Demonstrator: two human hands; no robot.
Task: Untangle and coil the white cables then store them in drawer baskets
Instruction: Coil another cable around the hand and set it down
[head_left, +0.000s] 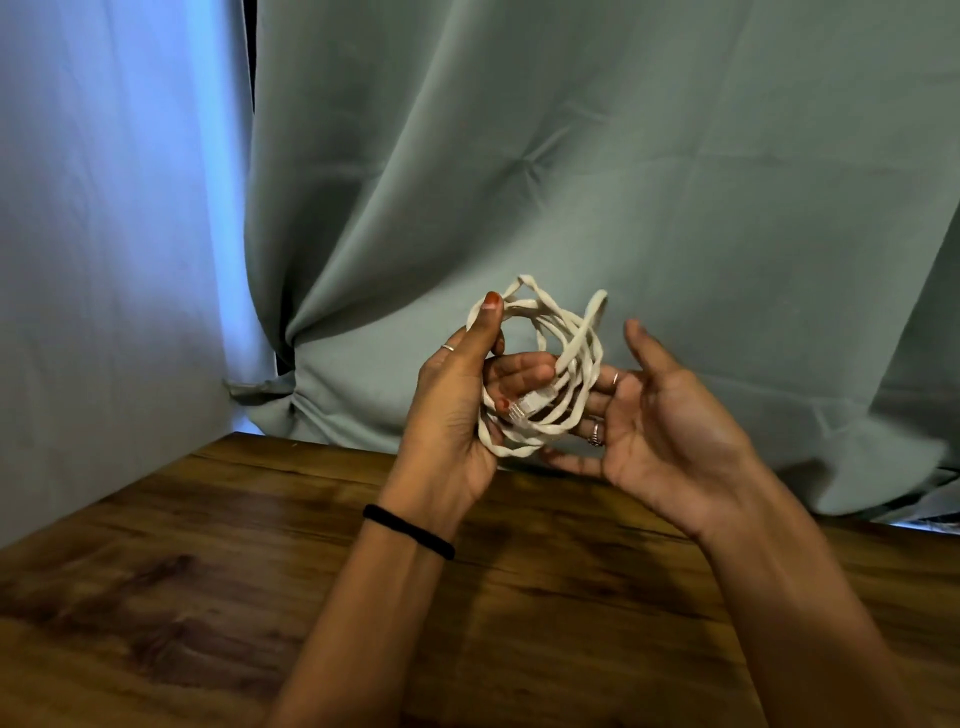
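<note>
Wooden table (208, 571) lies nearest; above it the left hand (457, 410) grips a white cable (550, 364) coil (clear plug (524, 410) inside), the right hand (660, 431) spread behind, fingers touching it. Green curtain (623, 182) hangs beyond.

Dim scene, lit by cool daylight through the left curtain (104, 234); soft forearm shadows are cast on the wooden table (182, 571). Wide-angle bending is seen at edges, with slight blur at right.
</note>
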